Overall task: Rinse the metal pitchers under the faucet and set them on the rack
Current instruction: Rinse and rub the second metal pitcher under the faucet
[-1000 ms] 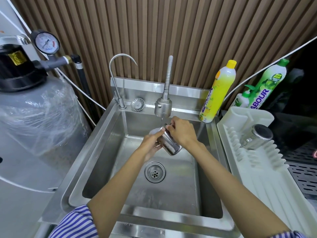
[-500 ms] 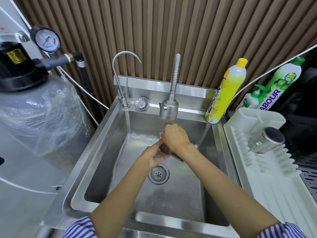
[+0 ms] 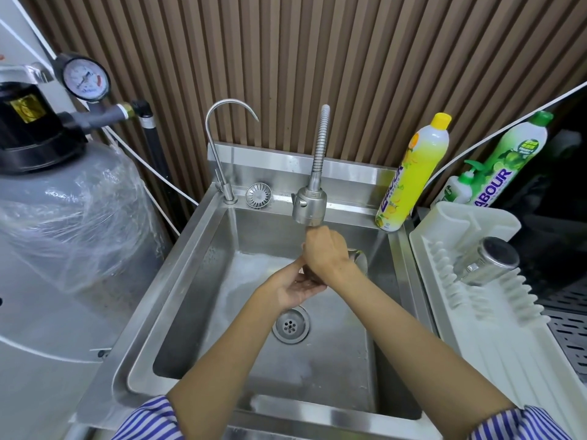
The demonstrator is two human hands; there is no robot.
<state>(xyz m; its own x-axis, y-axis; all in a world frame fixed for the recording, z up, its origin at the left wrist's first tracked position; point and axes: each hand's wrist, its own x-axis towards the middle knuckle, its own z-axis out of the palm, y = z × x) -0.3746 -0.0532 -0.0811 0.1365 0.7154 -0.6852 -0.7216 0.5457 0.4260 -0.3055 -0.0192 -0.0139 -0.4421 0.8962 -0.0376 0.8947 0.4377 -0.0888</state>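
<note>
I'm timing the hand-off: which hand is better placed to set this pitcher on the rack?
Probably the right. The right hand grips the pitcher from above, and the rack sits on that side of the sink; the left hand lies beneath it, farther away.

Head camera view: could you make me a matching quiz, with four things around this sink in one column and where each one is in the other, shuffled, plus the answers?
Things
1. held pitcher
2. second pitcher
3. yellow-capped bottle
4. pressure gauge

Places
A. on the pipework above the grey tank, far left
B. lying on the white rack
C. just below the faucet, over the sink
D. standing on the sink's back right corner

Pairs: 1-C, 2-B, 3-D, 4-A
</note>
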